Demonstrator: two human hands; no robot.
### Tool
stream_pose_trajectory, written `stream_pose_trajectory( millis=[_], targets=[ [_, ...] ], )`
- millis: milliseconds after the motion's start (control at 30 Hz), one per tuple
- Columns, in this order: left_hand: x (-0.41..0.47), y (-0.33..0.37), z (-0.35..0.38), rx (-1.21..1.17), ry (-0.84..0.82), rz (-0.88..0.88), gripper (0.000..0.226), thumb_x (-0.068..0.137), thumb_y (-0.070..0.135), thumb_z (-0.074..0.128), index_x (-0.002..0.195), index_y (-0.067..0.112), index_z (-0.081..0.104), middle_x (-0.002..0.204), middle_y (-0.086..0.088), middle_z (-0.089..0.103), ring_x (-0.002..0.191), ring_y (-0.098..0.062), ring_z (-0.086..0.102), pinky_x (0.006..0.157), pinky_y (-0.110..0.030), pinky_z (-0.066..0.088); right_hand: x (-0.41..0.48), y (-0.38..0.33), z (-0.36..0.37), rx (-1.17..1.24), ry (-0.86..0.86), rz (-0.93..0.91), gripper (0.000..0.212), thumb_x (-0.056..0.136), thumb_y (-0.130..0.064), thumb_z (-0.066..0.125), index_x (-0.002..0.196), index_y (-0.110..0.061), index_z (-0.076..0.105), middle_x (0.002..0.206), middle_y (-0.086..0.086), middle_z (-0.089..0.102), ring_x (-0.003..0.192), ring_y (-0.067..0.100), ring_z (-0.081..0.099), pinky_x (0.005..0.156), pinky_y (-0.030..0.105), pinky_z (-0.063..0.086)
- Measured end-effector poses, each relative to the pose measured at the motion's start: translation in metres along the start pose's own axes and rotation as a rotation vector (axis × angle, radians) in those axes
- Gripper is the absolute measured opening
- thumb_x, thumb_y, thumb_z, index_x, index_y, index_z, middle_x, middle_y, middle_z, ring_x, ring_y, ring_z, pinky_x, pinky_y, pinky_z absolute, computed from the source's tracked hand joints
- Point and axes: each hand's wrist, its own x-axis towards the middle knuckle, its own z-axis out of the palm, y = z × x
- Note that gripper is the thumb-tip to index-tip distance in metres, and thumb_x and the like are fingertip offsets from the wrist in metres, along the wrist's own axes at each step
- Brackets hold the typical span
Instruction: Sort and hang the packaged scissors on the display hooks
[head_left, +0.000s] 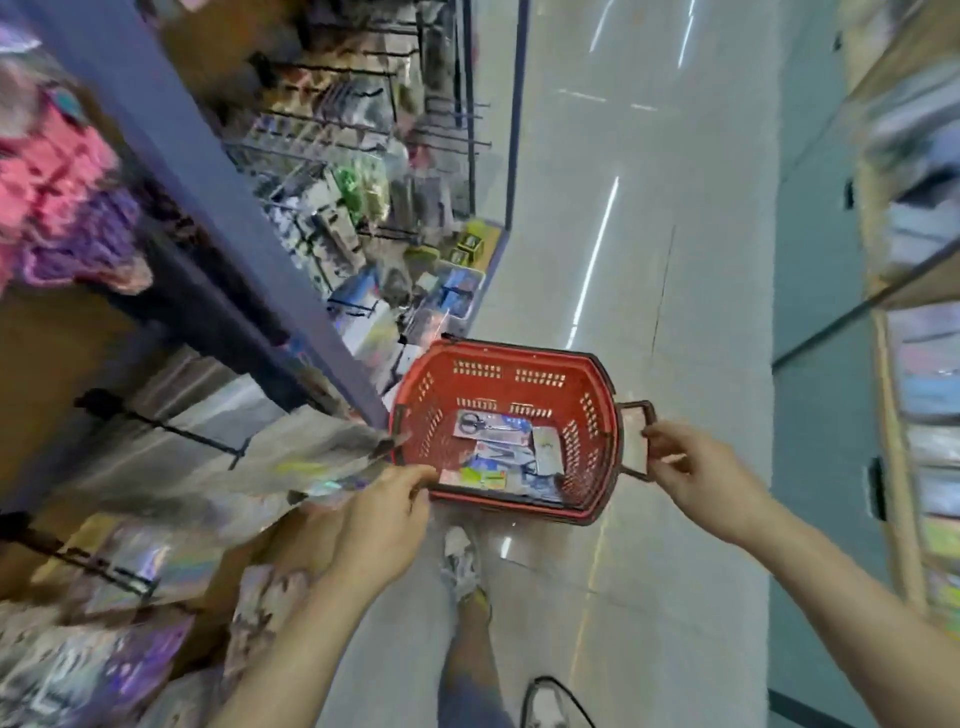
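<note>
A red plastic shopping basket (519, 376) hangs over the aisle floor in front of me. Several packaged scissors (493, 427) lie flat on its bottom, one pack showing black handles. My right hand (698, 478) grips the dark handle (636, 441) on the basket's right side. My left hand (387, 512) grasps the basket's near left rim. Black display hooks (337, 124) with hanging packs fill the shelving on the left, blurred.
A blue shelf upright (218, 197) runs diagonally on the left, with more peg hooks (156, 426) and shiny packs close to my left arm. The pale tiled aisle (649, 234) stretches ahead. Another shelf unit (914, 364) lines the right. My foot (460, 564) is below the basket.
</note>
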Motion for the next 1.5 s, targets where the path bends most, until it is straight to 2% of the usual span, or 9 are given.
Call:
stream_pose_trajectory(
  millis=[267,567,700,800,900,1000,1200,1333,1500],
  targets=[
    [0.207,-0.074,0.123,-0.007,-0.347,-0.107,0.033,0.087,0.007,0.058,0.116,0.018,0.069,0.116,-0.007,0.069,0.110,-0.026,0.063,0.090,-0.030,0.045,0.153,0.045,0.107,0.070,-0.083,0.299,0.041,0.095,-0.015,0.061,0.136,-0.011,0.056,0.121,0.006,0.070,0.108,0.024,0.068,0.093,0.032,0.049],
    [0.368,-0.184,0.347,0.324,-0.737,-0.011,0.047,0.092,0.027,0.061,0.136,0.015,0.052,0.137,-0.013,0.055,0.125,-0.031,0.052,0.101,-0.032,0.039,0.355,0.166,0.331,-0.040,-0.420,0.436,0.057,0.098,-0.022,0.054,0.149,-0.008,0.033,0.138,0.023,0.056,0.125,0.038,0.055,0.093,0.035,0.042],
    [0.407,-0.250,0.442,0.436,-0.816,-0.122,0.084,0.090,0.046,0.060,0.152,0.009,0.018,0.142,-0.017,0.049,0.126,-0.039,0.052,0.103,-0.042,0.044,0.404,0.225,0.418,-0.038,-0.519,0.561,0.063,0.099,-0.026,0.052,0.149,-0.002,0.021,0.137,0.028,0.054,0.124,0.041,0.054,0.094,0.038,0.043],
    [0.419,-0.287,0.479,0.456,-0.888,-0.221,0.109,0.082,0.063,0.058,0.153,0.025,-0.016,0.149,-0.015,0.044,0.130,-0.039,0.048,0.107,-0.049,0.041,0.418,0.251,0.460,-0.010,-0.533,0.635,0.070,0.101,-0.029,0.049,0.153,-0.004,0.010,0.135,0.032,0.054,0.124,0.043,0.054,0.095,0.038,0.042],
    [0.426,-0.302,0.492,0.489,-0.924,-0.187,0.121,0.074,0.071,0.060,0.152,0.023,-0.018,0.157,-0.009,0.032,0.138,-0.033,0.040,0.110,-0.053,0.034,0.422,0.259,0.486,0.033,-0.485,0.652,0.080,0.100,-0.032,0.054,0.157,-0.013,0.002,0.126,0.031,0.060,0.116,0.043,0.059,0.093,0.039,0.044],
    [0.430,-0.304,0.494,0.462,-0.983,-0.187,0.134,0.063,0.075,0.066,0.150,0.023,-0.022,0.159,-0.008,0.028,0.139,-0.033,0.039,0.112,-0.053,0.032,0.417,0.258,0.499,0.211,-0.300,0.738,0.084,0.089,-0.022,0.069,0.153,-0.023,0.015,0.115,0.018,0.066,0.099,0.037,0.065,0.087,0.040,0.051],
    [0.430,-0.276,0.492,0.518,-0.845,-0.071,0.085,0.069,0.063,0.075,0.138,0.028,0.040,0.153,-0.006,0.028,0.132,-0.034,0.036,0.106,-0.053,0.036,0.427,0.242,0.477,0.509,-0.071,0.763,0.068,0.075,0.002,0.072,0.128,-0.032,0.046,0.110,0.008,0.066,0.085,0.027,0.066,0.078,0.044,0.059],
    [0.431,-0.255,0.503,0.593,-0.609,0.108,0.094,0.072,0.053,0.077,0.147,0.026,0.027,0.150,-0.008,0.026,0.139,-0.031,0.023,0.112,-0.050,0.027,0.443,0.226,0.447,0.471,0.036,0.559,0.070,0.073,0.006,0.064,0.126,-0.037,0.048,0.089,-0.006,0.066,0.077,0.019,0.066,0.072,0.036,0.057],
    [0.450,-0.241,0.523,0.652,-0.525,0.315,0.106,0.074,0.041,0.080,0.153,0.019,0.013,0.157,-0.009,0.021,0.144,-0.030,0.023,0.116,-0.050,0.019,0.454,0.237,0.440,0.529,0.159,0.631,0.084,0.075,0.010,0.061,0.140,-0.037,0.035,0.112,0.001,0.067,0.096,0.026,0.069,0.084,0.039,0.059]
  ],
)
